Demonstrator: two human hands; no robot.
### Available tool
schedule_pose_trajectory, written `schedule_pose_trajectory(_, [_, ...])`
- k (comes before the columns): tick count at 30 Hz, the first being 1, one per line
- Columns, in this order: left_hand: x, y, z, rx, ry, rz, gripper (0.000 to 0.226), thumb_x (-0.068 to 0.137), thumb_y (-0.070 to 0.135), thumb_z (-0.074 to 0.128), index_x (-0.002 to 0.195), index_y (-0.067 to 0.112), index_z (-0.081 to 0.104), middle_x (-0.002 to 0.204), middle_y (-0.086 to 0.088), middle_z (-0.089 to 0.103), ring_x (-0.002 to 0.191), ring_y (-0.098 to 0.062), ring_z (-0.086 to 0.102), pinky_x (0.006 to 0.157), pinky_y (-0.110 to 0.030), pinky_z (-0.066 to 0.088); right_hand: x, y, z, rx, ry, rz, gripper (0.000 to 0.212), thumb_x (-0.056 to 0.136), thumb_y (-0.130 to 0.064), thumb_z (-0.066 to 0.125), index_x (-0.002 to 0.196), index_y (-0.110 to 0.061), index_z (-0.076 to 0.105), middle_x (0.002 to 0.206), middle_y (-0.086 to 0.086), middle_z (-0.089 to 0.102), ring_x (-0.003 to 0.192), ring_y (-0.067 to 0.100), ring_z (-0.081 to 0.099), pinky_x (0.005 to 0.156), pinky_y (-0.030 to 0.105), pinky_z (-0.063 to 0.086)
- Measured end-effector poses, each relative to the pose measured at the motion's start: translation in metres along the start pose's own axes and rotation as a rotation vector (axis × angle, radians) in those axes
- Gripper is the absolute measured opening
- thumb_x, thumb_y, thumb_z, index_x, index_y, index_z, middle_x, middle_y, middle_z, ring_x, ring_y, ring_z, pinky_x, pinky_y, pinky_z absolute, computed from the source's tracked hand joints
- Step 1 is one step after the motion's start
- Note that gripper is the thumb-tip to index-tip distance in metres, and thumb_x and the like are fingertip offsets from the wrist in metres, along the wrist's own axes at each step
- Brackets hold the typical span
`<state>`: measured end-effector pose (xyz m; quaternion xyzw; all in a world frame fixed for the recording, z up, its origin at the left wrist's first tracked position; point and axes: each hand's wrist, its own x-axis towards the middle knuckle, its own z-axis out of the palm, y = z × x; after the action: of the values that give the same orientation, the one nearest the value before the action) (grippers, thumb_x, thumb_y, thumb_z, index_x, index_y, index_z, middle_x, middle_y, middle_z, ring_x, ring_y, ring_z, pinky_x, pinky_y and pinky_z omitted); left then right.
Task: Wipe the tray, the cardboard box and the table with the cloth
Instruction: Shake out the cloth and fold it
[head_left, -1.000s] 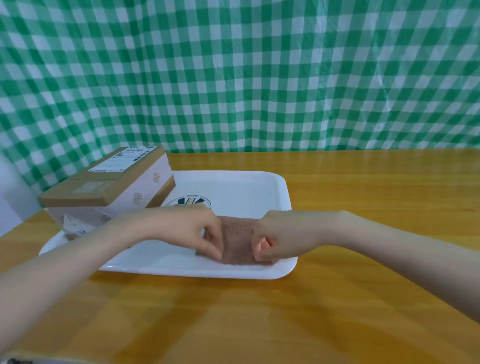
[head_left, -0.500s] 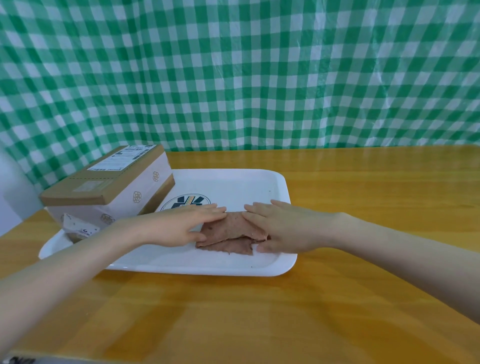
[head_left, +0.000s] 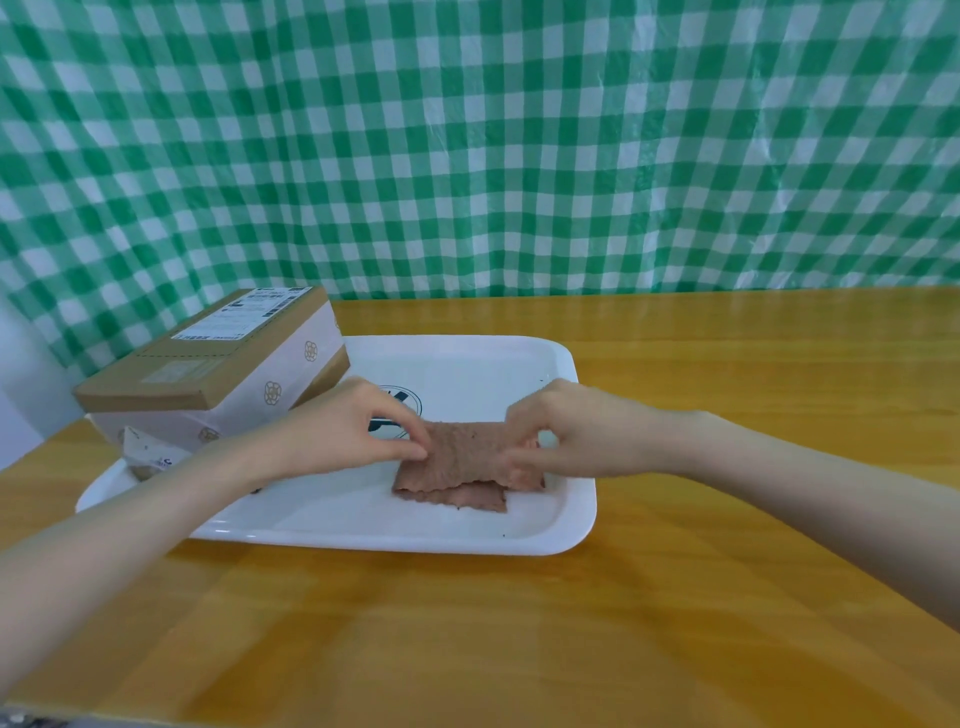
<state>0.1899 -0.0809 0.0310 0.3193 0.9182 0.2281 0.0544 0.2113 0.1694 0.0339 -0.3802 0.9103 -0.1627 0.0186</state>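
Currently we have the cloth (head_left: 462, 460), a brownish folded piece, lying on the near right part of the white tray (head_left: 332, 525), which sits on the wooden counter (head_left: 727, 389). Our left hand (head_left: 343, 431) pinches the cloth's upper left corner between thumb and fingertips; our right hand (head_left: 571, 431) pinches the upper right corner the same way, the other fingers loosely curled. Both hands are closed on the cloth, and its far edge is lifted slightly while the near edge rests on the tray in two visible layers. The cardboard box (head_left: 218, 379) stands on the tray's far left part, tilted, one end propped on a small crumpled packet (head_left: 150, 454) beneath it. A few dark specks show on the tray floor near the cloth. Judgement: we are at the folding or arranging step, preparing the cloth into a pad; wiping of the tray looks barely begun, box and counter not yet done. Next move calls for one hand to press the cloth flat and sweep it across the open tray floor. The box occupies the left part, so it will need lifting to reach under it.
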Motion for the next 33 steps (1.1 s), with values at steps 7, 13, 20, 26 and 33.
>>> schedule_pose_trajectory(7, [0.009, -0.01, 0.019, 0.349, -0.358, -0.038, 0.115, 0.054, 0.09, 0.0, 0.15, 0.026, -0.006, 0.147, 0.021, -0.015, 0.133, 0.011, -0.012, 0.105, -0.007, -0.009, 0.006, 0.004, 0.019, -0.244, -0.28, 0.156, 0.063, 0.099, -0.043, 0.035, 0.151, -0.018, 0.009, 0.159, -0.002, 0.009, 0.144, 0.018, 0.018, 0.114, 0.033, 0.02])
schedule_pose_trajectory(13, [0.016, -0.01, 0.019, 0.396, -0.436, -0.1, 0.091, 0.077, 0.077, 0.012, 0.148, 0.025, -0.012, 0.154, 0.012, -0.017, 0.138, 0.003, -0.016, 0.112, -0.018, -0.008, 0.011, 0.008, 0.023, -0.233, -0.318, 0.194, 0.066, 0.1, -0.042, 0.033, 0.152, -0.018, 0.0, 0.16, -0.001, 0.0, 0.145, 0.021, 0.013, 0.117, 0.033, 0.014])
schedule_pose_trajectory(20, [0.028, 0.0, 0.014, 0.33, -0.52, -0.239, 0.069, 0.1, 0.033, 0.037, 0.15, 0.022, -0.01, 0.157, 0.009, -0.014, 0.143, -0.004, -0.011, 0.106, -0.014, -0.006, 0.008, 0.005, 0.028, -0.317, -0.306, 0.19, 0.063, 0.102, -0.041, 0.024, 0.151, -0.014, -0.004, 0.16, 0.003, -0.005, 0.146, 0.016, 0.003, 0.119, 0.032, 0.004])
schedule_pose_trajectory(26, [0.034, 0.016, 0.01, 0.192, -0.54, -0.322, 0.074, 0.098, 0.021, 0.042, 0.149, 0.023, -0.012, 0.156, 0.011, -0.018, 0.144, -0.005, -0.011, 0.114, -0.022, -0.001, 0.001, 0.007, 0.021, -0.12, -0.264, 0.246, 0.072, 0.099, -0.049, 0.029, 0.151, -0.015, -0.008, 0.159, 0.0, -0.006, 0.146, 0.013, -0.001, 0.117, 0.029, 0.001])
schedule_pose_trajectory(33, [0.057, 0.04, -0.002, 0.235, -0.213, -0.241, 0.063, 0.102, 0.027, 0.028, 0.148, 0.023, -0.014, 0.153, 0.011, -0.023, 0.14, -0.001, -0.016, 0.115, -0.028, -0.009, -0.013, 0.037, -0.017, -0.232, -0.115, 0.391, 0.072, 0.098, -0.052, 0.029, 0.151, -0.016, -0.002, 0.159, 0.003, -0.006, 0.147, 0.018, -0.002, 0.119, 0.037, 0.004])
